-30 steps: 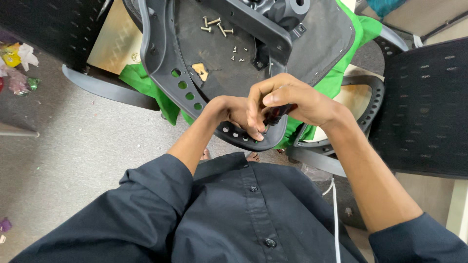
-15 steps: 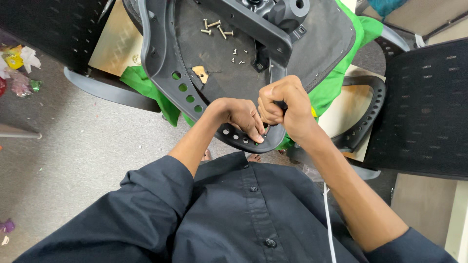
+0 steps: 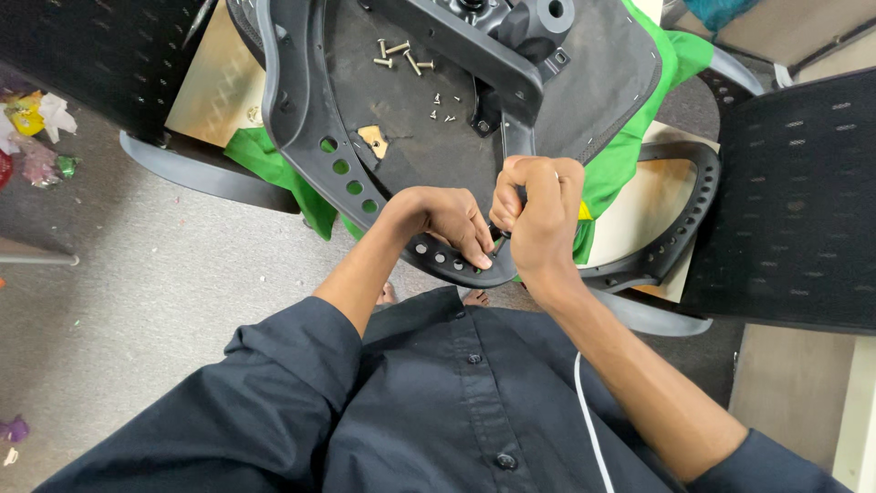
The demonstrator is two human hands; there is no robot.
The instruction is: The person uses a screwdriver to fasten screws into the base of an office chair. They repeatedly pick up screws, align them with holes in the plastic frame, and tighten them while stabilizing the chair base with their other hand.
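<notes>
Where the near rim of the upturned grey chair seat curves toward the person, both hands meet over it. The left hand lies flat on the rim, its fingers pressed down beside a row of round holes. The right hand is balled into a fist just right of it, gripping a dark tool handle whose tip points down at a small screw between the two hands. The hands touch or nearly touch there; which one cannot be told.

Farther away, on the dark underside of the seat, loose screws lie in a small scatter, with a tan scrap near the middle. A black metal bracket crosses the far part of the seat. Green cloth spreads under the seat on both sides, over a pale board. To the right stands a black mesh panel, and a curved black frame with holes lies between it and the fist. At the far left edge, bits of coloured litter sit on the grey carpet.

The fist hides nearly all of the tool, so its kind is hard to make out. The screw is mostly covered by fingers. The person's dark shirt blocks the near floor, and a white cord runs down its front.
</notes>
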